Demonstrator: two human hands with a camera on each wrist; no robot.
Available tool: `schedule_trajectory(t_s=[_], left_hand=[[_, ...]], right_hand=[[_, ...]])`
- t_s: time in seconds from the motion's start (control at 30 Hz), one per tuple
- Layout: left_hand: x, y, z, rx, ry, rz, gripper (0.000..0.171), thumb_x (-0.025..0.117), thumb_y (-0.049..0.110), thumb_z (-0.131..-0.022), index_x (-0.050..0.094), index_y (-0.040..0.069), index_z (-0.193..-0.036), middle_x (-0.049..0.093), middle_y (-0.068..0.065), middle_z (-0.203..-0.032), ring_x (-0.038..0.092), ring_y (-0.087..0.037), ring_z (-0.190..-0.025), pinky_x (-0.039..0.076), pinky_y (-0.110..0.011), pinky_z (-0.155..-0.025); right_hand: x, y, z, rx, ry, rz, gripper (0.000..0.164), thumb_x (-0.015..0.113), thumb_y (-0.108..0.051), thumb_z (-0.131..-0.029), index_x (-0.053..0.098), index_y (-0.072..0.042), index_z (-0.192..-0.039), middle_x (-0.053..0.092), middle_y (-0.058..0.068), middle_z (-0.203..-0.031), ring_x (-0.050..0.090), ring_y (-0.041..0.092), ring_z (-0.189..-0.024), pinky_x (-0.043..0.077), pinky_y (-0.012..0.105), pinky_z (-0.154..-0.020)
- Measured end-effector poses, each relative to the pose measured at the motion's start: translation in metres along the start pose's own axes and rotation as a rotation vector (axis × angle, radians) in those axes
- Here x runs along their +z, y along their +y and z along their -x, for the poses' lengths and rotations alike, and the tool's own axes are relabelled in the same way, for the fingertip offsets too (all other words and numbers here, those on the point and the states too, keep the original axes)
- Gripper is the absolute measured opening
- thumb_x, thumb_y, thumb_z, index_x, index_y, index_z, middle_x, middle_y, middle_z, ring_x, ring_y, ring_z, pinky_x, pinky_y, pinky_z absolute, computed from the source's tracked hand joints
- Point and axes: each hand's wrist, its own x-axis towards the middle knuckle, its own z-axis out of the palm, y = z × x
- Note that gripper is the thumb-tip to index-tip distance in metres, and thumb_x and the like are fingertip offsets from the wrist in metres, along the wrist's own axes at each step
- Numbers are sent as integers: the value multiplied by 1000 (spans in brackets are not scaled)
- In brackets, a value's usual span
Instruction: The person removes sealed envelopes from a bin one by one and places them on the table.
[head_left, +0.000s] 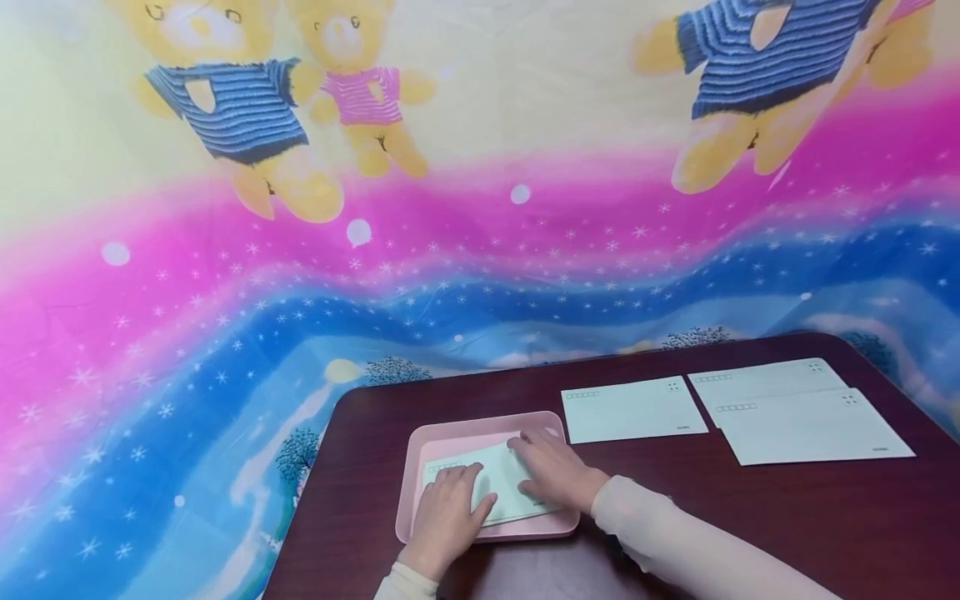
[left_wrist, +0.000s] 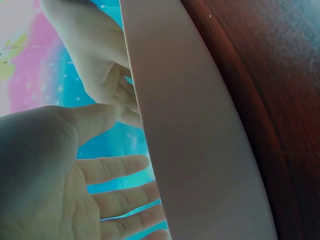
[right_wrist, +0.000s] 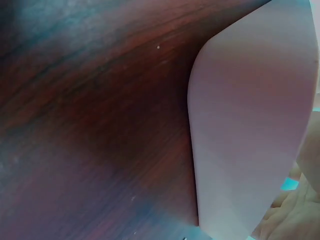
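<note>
A pink tray (head_left: 402,500) stands on the dark table, and in it lies a pale envelope (head_left: 495,479) with a row of small printed boxes; another edge shows under its lower side. My left hand (head_left: 450,510) is over the envelope's left part, fingers fairly straight and spread. Over its right part is my right hand (head_left: 553,472), fingers loosely bent and thumb apart. Seen from the left wrist, the straight fingers (left_wrist: 125,200) reach past the tray wall (left_wrist: 195,125), which hides their tips. The wall also hides most of the right hand in the right wrist view.
Right of the tray, one envelope (head_left: 633,412) lies flat on the table (head_left: 675,492). Farther right, a front envelope (head_left: 817,429) overlaps a back envelope (head_left: 765,379). Behind the table hangs a printed cloth (head_left: 480,250) with bears and snowflakes.
</note>
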Motion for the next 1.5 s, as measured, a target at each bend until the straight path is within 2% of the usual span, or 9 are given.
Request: schedule_trajectory(t_s=[0.33, 0.53, 0.67, 0.8, 0.93, 1.13, 1.3, 1.4, 1.5], left_hand=[[-1, -2, -3, -9, -3, -6, 45, 71, 38, -91, 67, 9, -124, 72, -10, -115, 67, -29, -109, 55, -48, -82], [-1, -2, -3, -2, 1, -7, 45, 71, 39, -91, 67, 9, -124, 72, -10, -115, 67, -29, -109, 55, -47, -82], [-1, -3, -3, -2, 10, -11, 44, 72, 38, -91, 67, 9, -124, 73, -9, -114, 67, -29, -108, 55, -47, -81], [-3, -3, -2, 1, 16, -10, 44, 72, 38, -91, 68, 9, -124, 73, -10, -114, 67, -29, -108, 55, -47, -81], [-4, -2, -2, 3, 17, -8, 43, 72, 37, -91, 68, 9, -124, 73, -10, -115, 67, -29, -109, 55, -48, -82], [-8, -1, -2, -6, 10, 2, 44, 71, 37, -91, 68, 9, -124, 73, -10, -116, 67, -29, -110, 55, -48, -83], [-9, -1, -2, -20, 13, 13, 44, 72, 38, -91, 68, 10, -125, 73, -10, -116, 66, -28, -110, 55, -48, -84], [-9, -1, -2, -23, 22, 12, 43, 72, 38, -91, 68, 10, -124, 73, -9, -116, 66, -28, -110, 55, -47, -84], [-10, 0, -1, -19, 34, 5, 43, 72, 37, -91, 68, 10, -124, 73, -9, -116, 66, -27, -110, 55, -46, -84]], right_hand=[[5, -1, -5, 36, -47, 21, 59, 88, -29, -75, 64, -9, -125, 65, 8, -111, 62, 22, -100, 53, 39, -90], [5, 0, -6, 44, -21, 23, 63, 91, -32, -72, 64, -11, -126, 63, 6, -111, 58, 21, -103, 48, 44, -94], [5, 1, -8, 40, 27, 33, 65, 92, -32, -71, 64, -14, -126, 62, 5, -114, 56, 21, -109, 43, 46, -97], [3, 2, -9, 52, 78, -13, 56, 90, -21, -75, 65, -13, -125, 62, 5, -114, 60, 20, -103, 49, 41, -92], [0, 2, -11, 82, 96, -81, 38, 82, -9, -82, 68, -11, -118, 62, 5, -109, 65, 19, -88, 56, 35, -77], [-5, 0, -14, 113, 109, -101, 20, 72, -6, -90, 69, -12, -109, 67, 2, -102, 66, 16, -85, 55, 33, -73], [-11, -2, -17, 135, 145, -120, 15, 67, -2, -92, 70, -16, -98, 70, -4, -86, 58, 7, -73, 48, 26, -64], [-15, -4, -17, 131, 179, -114, 15, 67, -2, -92, 68, -18, -90, 66, -7, -76, 55, 6, -68, 45, 24, -61], [-18, -4, -16, 117, 213, -111, 16, 69, -3, -91, 67, -18, -87, 65, -7, -74, 57, 6, -69, 46, 24, -62]])
